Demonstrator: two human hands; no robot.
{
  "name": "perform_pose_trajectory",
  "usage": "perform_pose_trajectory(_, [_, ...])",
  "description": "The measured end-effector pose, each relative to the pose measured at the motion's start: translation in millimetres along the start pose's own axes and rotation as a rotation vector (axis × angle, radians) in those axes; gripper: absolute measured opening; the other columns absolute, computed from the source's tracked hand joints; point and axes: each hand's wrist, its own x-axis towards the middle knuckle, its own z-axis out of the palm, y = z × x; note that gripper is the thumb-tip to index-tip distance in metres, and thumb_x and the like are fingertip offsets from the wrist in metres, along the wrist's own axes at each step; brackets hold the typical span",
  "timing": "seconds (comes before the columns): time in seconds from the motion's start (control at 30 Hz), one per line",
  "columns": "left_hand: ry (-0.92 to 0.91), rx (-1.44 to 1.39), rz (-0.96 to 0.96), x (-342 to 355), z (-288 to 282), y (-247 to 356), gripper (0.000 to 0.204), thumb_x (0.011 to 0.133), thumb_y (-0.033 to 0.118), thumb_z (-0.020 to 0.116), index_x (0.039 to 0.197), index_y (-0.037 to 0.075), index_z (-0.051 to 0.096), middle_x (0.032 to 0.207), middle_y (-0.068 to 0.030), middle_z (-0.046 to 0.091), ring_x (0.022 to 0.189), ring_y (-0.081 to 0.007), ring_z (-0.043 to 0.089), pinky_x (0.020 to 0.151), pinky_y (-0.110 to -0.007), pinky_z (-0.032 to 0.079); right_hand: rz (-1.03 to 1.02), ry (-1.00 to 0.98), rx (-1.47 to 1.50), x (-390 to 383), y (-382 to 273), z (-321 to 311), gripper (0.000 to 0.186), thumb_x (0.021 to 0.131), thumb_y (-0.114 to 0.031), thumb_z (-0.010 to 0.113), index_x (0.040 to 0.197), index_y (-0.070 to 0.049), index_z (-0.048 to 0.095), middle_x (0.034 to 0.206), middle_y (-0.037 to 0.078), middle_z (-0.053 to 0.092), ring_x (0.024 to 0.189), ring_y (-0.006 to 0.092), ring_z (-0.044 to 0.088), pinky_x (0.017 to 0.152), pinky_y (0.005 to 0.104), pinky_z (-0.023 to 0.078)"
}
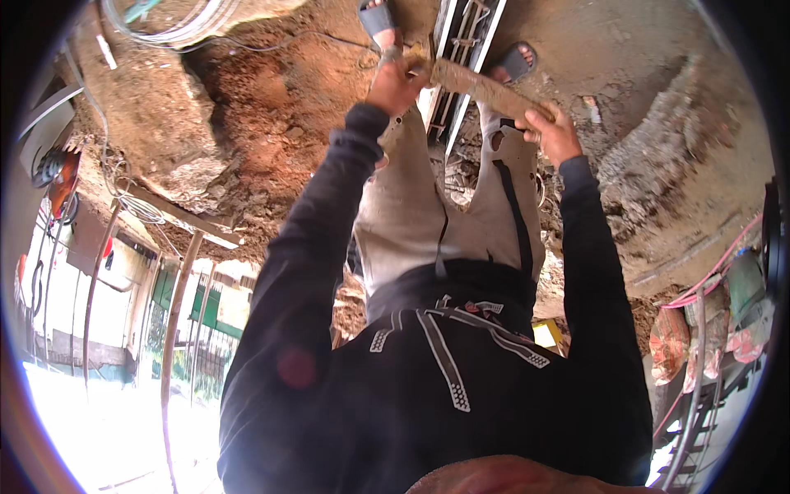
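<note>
I am bent far over, looking down along my dark jacket and light trousers. Both hands grip a short, dirt-caked wooden plank (481, 86) held across in front of my legs. My left hand (395, 81) is closed round its left end. At the right end, my right hand (550, 132) is wrapped over the plank. My feet in dark sandals (377, 16) stand on either side of a pale metal frame with rebar (462, 41) that lies on the ground under the plank.
Reddish loose soil (271, 123) lies left of my legs, grey concrete floor (658, 74) on the right. Coiled wire (177, 25) lies top left. Thin poles (177, 313) stand at the left. Filled sacks (671, 346) and a pink hose (716, 272) sit at the right.
</note>
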Motion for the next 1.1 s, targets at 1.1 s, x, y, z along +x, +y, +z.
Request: perform_pose_trajectory(1.1, [-0.149, 0.201, -0.031, 251.4, 69.7, -203.8, 0.031, 0.083, 0.026, 0.075, 0.106, 0.004, 0.073, 0.092, -0.0092, 0.075, 0.086, -0.0171, 0.070, 0.083, -0.032, 0.056, -0.350, -0.098, -0.736, 326.3, 93.0, -46.0, 0.046, 0.087, -0.036, 0.076, 0.114, 0.001, 0.069, 0.105, 0.014, 0.073, 0.095, 0.0198, 0.070, 0.088, 0.0327, 0.054])
